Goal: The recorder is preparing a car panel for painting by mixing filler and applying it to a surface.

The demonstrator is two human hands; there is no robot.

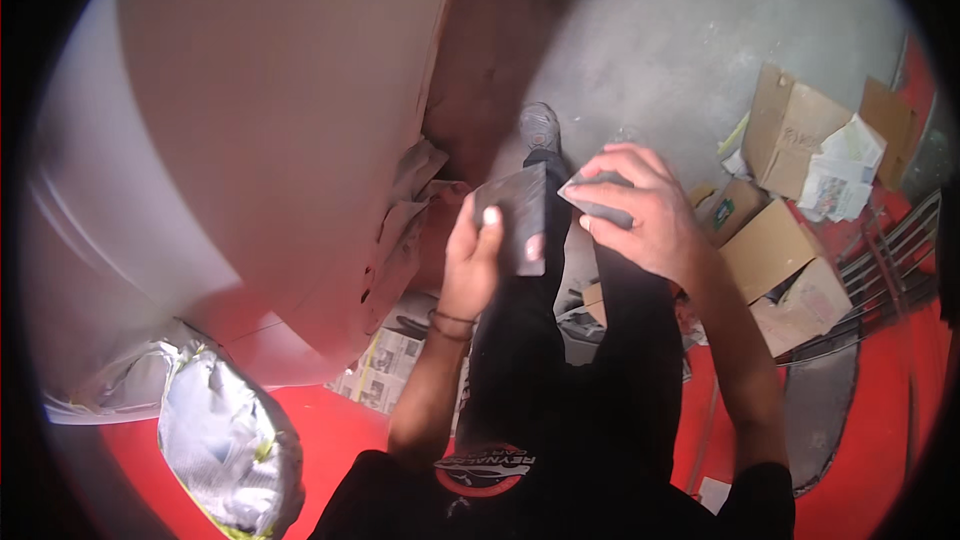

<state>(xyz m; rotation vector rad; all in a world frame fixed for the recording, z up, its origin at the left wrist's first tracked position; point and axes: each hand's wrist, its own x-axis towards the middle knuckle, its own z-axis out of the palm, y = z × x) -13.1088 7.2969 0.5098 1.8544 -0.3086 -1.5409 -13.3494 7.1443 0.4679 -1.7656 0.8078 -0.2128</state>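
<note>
In front of my legs, my left hand (pixel 474 252) is closed on a dark grey rectangular sheet (pixel 518 205), which may be sandpaper. Its thumb lies across the near face, and a fingertip shows by the lower right corner. Just to the right, my right hand (pixel 645 205) pinches a smaller flat grey piece (pixel 603 198) between thumb and fingers. This piece is tilted, with its pointed corner toward the sheet. A narrow gap seems to separate the two. What the piece is made of cannot be told.
A large smooth greyish vehicle panel (pixel 290 120) rises at my left. Below it sits a masked, silver-wrapped part (pixel 222 445). Newspaper (pixel 385 370) lies on the red floor. Opened cardboard boxes (pixel 770 255), crumpled paper (pixel 843 170) and a metal rack (pixel 890 270) stand at right.
</note>
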